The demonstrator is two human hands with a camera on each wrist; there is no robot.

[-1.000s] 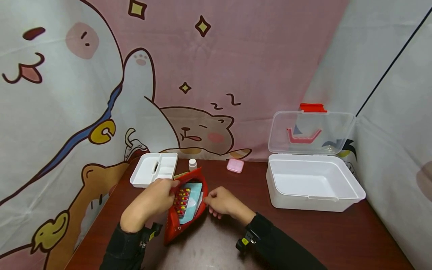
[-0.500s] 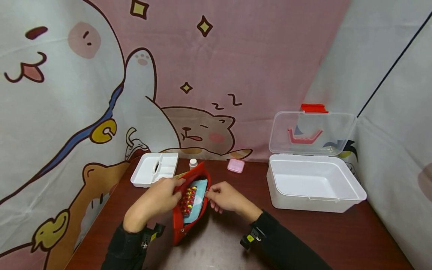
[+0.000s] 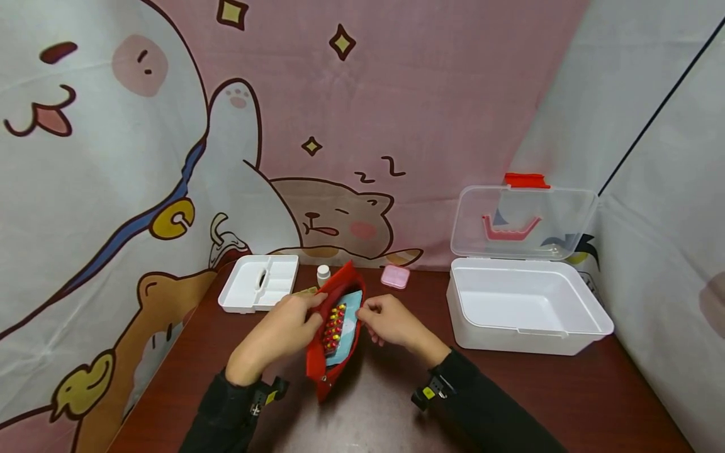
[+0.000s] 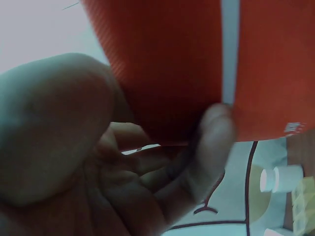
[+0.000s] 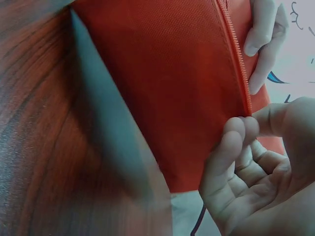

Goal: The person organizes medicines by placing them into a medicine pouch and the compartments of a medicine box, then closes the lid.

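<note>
A red zipper pouch [image 3: 318, 358] is held up between both hands, its mouth spread wide. Inside show a blister pack of red and yellow capsules [image 3: 333, 330] and a light blue packet [image 3: 348, 324]. My left hand [image 3: 289, 324] grips the pouch's left side; in the left wrist view its fingers and thumb [image 4: 216, 132] lie about the red fabric. On the opposite side my right hand [image 3: 391, 321] pinches the zipper edge between thumb and fingertips, plain in the right wrist view, where the zipper [image 5: 238, 54] runs up from the pinch.
Behind the pouch stand a white compartment tray [image 3: 240, 286], a white-capped bottle [image 3: 323, 273] and a small pink case [image 3: 394, 277]. To the right, a white box [image 3: 510, 340] has its clear lid [image 3: 470, 220] raised. A printed cloth hangs behind the brown table [image 3: 408, 402].
Both hands have carried the pouch a little to the right, and it stands more upright. The capsules and blue packet have moved along inside it; both grips stay the same.
</note>
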